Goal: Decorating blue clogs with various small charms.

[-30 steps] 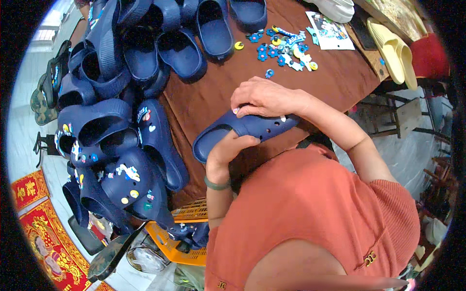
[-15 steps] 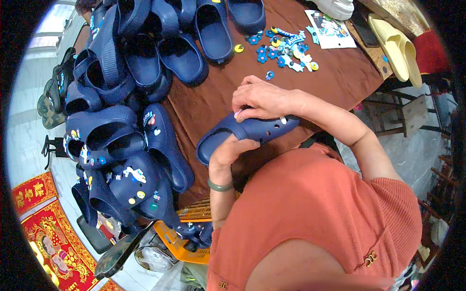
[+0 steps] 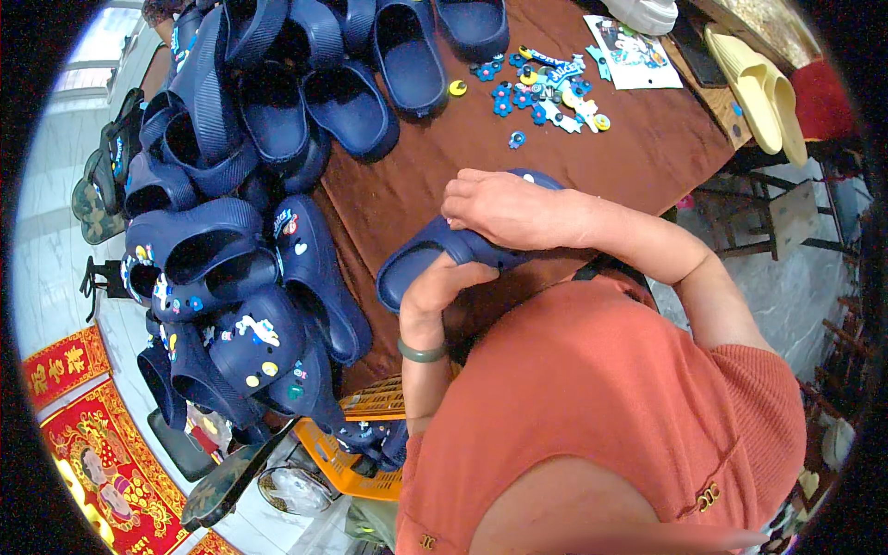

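Note:
A navy clog [image 3: 403, 270] rests at the table's near edge, its open heel toward the left. My left hand [image 3: 442, 285] grips the near side, the thumb lying along the upper and the other fingers hidden. Across the upper lies my right hand [image 3: 513, 211], its fingers bent together over the far side; fingertips and anything under them are hidden. A small white charm [image 3: 528, 177] shows on the clog beyond my knuckles. Farther off is a loose heap of blue, white and yellow shoe charms [image 3: 546, 92], with one blue charm [image 3: 516, 140] nearer my right hand.
Navy clogs [image 3: 270, 116] are piled along the left side, some decorated with charms. Yellow slippers [image 3: 754, 92] and a white charm card [image 3: 634, 54] lie at the far right. An orange basket [image 3: 324, 458] stands below the table edge; a wooden stool [image 3: 791, 217] is at right.
My right hand has flattened and slid lower over the upper, covering its holes. The clog has rolled, so its white charm now shows beyond the hand. My left hand keeps its grip.

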Motion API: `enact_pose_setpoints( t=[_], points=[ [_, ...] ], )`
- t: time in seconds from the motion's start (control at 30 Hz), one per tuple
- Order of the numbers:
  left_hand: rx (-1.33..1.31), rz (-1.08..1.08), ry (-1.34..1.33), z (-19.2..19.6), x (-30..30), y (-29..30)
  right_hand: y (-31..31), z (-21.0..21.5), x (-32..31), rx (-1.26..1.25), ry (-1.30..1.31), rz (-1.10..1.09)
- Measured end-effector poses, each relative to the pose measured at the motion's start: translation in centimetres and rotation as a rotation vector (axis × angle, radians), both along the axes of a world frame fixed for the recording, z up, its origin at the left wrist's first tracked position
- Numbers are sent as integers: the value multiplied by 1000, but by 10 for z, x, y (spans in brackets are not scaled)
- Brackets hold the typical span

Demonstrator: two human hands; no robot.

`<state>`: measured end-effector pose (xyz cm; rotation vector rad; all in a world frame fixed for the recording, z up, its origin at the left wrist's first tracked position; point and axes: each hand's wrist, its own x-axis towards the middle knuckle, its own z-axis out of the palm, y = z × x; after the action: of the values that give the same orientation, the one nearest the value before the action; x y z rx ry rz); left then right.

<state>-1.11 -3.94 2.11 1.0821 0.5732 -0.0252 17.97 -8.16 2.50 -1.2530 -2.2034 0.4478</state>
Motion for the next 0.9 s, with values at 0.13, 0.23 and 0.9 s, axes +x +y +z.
enact_pose_setpoints(
  t=[0.13, 0.23, 0.9],
  points=[
    [-26, -4, -8, 10, 1, -3, -5, 1, -1, -169, 286, -103],
    [-42, 10, -7, 6, -2, -7, -6, -1, -2, -186, 338, -138],
    [30, 129, -29, -12, 4, -1, 8, -16, 5, -315, 427, -57]
  ],
)
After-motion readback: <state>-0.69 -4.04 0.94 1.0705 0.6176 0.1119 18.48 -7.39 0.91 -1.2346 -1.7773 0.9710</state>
